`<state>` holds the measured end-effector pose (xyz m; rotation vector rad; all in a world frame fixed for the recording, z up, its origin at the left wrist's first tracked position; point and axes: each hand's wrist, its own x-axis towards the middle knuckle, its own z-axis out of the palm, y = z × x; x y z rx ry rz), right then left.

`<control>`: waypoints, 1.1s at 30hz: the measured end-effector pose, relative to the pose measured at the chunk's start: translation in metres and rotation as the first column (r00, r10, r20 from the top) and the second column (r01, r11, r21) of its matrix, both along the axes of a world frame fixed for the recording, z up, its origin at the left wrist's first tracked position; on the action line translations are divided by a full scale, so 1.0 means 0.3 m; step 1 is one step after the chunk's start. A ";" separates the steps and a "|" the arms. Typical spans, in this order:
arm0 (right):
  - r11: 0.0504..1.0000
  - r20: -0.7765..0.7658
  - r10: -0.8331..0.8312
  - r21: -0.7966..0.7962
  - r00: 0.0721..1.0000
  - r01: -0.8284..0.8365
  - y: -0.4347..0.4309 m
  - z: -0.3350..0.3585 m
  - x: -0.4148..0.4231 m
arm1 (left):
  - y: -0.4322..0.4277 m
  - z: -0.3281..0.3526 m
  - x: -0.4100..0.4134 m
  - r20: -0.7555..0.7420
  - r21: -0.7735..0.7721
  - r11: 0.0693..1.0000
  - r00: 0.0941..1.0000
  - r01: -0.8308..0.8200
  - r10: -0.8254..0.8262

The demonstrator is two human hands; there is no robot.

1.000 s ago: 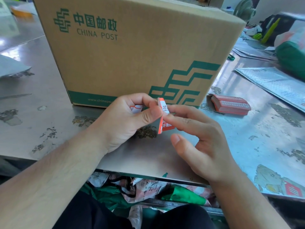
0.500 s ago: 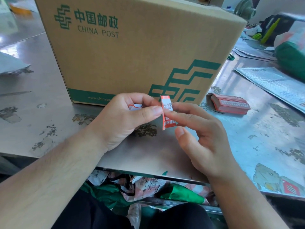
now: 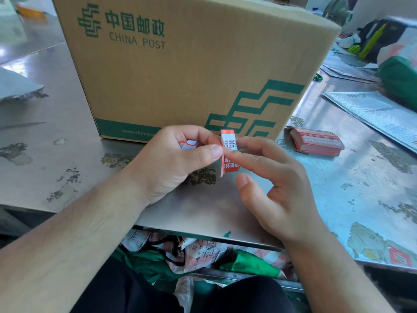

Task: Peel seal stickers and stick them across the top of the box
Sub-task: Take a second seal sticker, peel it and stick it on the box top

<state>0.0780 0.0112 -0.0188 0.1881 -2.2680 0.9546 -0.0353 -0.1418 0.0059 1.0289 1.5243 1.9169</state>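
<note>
Head view, scuffed steel table (image 3: 67, 123), cardboard box (image 3: 180, 71), both hands' fingers (image 3: 203, 152) pinching sticker (image 3: 228, 152).

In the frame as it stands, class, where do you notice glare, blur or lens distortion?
Head view: glare whitens the metal table at far left; the box edges bow from the wide-angle lens; the fan and background clutter are soft, while the seal sticker print stays readable.

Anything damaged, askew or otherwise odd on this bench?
Nothing is spilled or damaged among the task items. The metal table is blotched with torn remnants of old labels. The stack of seal stickers lies askew, fanned at one end. Both hands pinch one sticker in front of the box.
</note>
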 end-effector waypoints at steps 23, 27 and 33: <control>1.000 0.073 0.003 0.000 0.997 -0.003 0.003 0.014 0.003 | 0.015 0.005 0.004 -0.020 -0.025 0.999 0.999 -0.045 0.044; 0.999 0.090 0.036 0.017 0.995 -0.038 0.002 0.013 0.003 | 0.015 0.006 0.009 -0.035 -0.047 0.998 0.999 -0.029 0.028; 0.998 0.092 0.061 0.017 0.994 -0.063 0.002 0.013 0.002 | 0.017 0.001 0.003 -0.044 -0.058 0.998 0.999 -0.025 0.023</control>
